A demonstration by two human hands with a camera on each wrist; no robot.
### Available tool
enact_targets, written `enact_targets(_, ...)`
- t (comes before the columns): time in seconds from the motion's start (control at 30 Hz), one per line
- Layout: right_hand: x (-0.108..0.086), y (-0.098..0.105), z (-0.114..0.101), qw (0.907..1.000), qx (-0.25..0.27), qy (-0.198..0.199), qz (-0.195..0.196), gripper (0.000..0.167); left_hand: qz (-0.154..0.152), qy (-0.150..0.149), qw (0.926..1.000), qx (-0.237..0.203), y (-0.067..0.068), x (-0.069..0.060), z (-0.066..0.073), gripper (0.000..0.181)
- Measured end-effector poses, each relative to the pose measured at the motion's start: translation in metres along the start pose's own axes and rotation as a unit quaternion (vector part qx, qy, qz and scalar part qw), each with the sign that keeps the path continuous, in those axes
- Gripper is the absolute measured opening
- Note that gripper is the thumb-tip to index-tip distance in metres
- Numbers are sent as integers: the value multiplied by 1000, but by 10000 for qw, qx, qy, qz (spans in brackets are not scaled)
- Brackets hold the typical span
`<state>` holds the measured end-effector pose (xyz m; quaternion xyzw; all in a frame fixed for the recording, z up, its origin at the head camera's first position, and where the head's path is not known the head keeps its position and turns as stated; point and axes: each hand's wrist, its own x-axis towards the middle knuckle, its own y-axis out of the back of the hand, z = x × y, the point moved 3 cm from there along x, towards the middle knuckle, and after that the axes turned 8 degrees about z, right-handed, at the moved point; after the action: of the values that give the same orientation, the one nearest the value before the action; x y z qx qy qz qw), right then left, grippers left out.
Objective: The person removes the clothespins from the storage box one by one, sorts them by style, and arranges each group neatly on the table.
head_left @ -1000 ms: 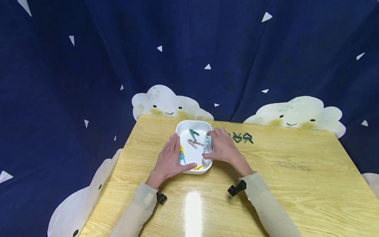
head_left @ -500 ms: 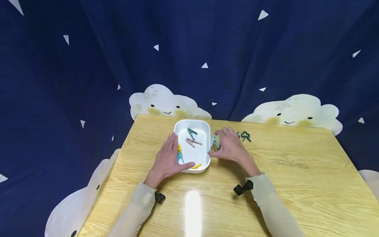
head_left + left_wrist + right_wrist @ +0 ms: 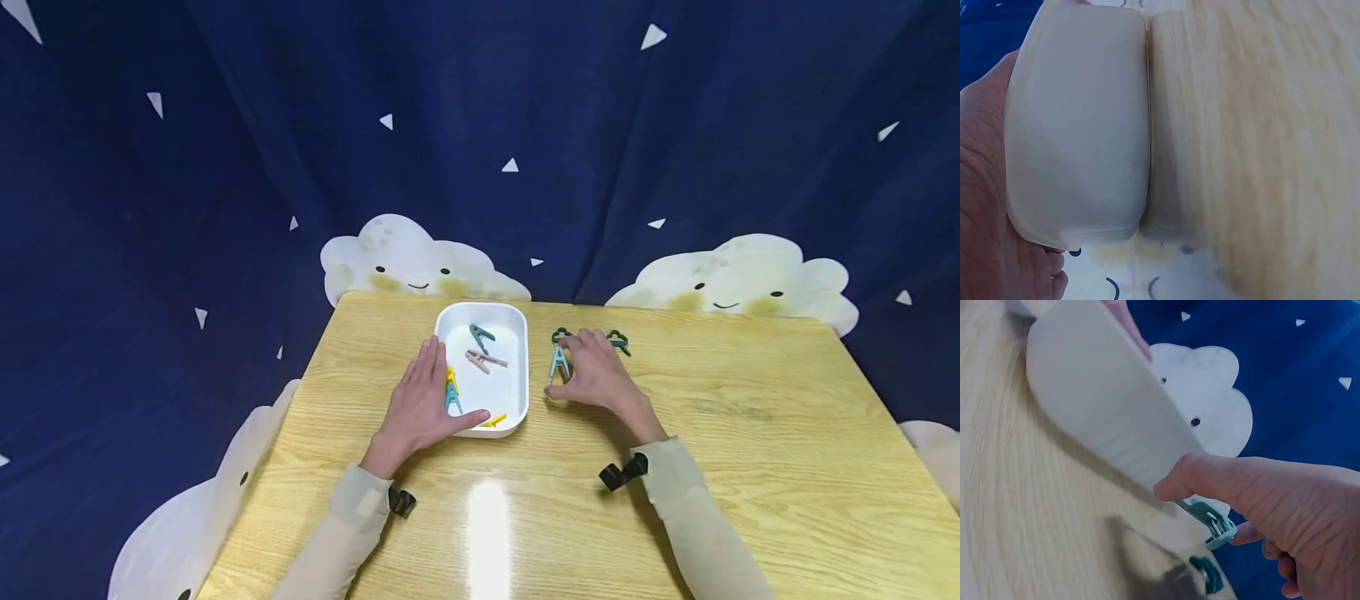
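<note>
My right hand [image 3: 596, 375] pinches a light teal clothespin [image 3: 558, 364] between thumb and fingers, over the table just right of a white tray [image 3: 522, 375]. In the right wrist view the spring end of that clothespin [image 3: 1213, 524] shows past the thumb. Along the tray's left side lies my left hand [image 3: 420, 400], fingers straight, thumb stretched over the near edge. Inside the tray are a dark green clothespin [image 3: 482, 337], a pink one [image 3: 486, 360], a blue one [image 3: 453, 400], a yellow one [image 3: 451, 379] and another yellow piece [image 3: 493, 421], partly covered by the thumb.
Dark green cloud-topped clips lie behind the right hand, one [image 3: 561, 334] to its left and one [image 3: 618, 341] to its right; the hand covers the space between. The wooden table [image 3: 750, 433] ends at a dark blue curtain [image 3: 450, 100].
The right hand has lifted the light teal clothespin out of the tray, over its right rim, and carried it rightward over the table. The left hand stays at the tray's left side.
</note>
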<state>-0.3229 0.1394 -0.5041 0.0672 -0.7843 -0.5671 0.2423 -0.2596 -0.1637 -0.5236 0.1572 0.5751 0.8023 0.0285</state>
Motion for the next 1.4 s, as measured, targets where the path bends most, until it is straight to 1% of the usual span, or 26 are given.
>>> enact_targets(0.2, -4, -12, 14, 9996, 47, -136, -223, 93, 106, -40, 9999, -11, 0, -1, -1, 138)
enact_targets(0.47, -5, -20, 22, 9995, 91, -141, -251, 91, 125, -43, 9999, -26, 1, -1, -2, 139)
enact_targets(0.7, -6, -22, 24, 9982, 169, -269, -511, 92, 157, -90, 9998, 17, 0, 0, -2, 139)
enact_targets(0.93, -8, -21, 25, 9979, 337, -328, -446, 89, 81, -68, 9999, 32, -1, 2, -1, 139)
enact_targets(1.4, -5, -18, 28, 9965, 442, -421, -567, 88, 99, -59, 9999, 38, 0, 1, -1, 139)
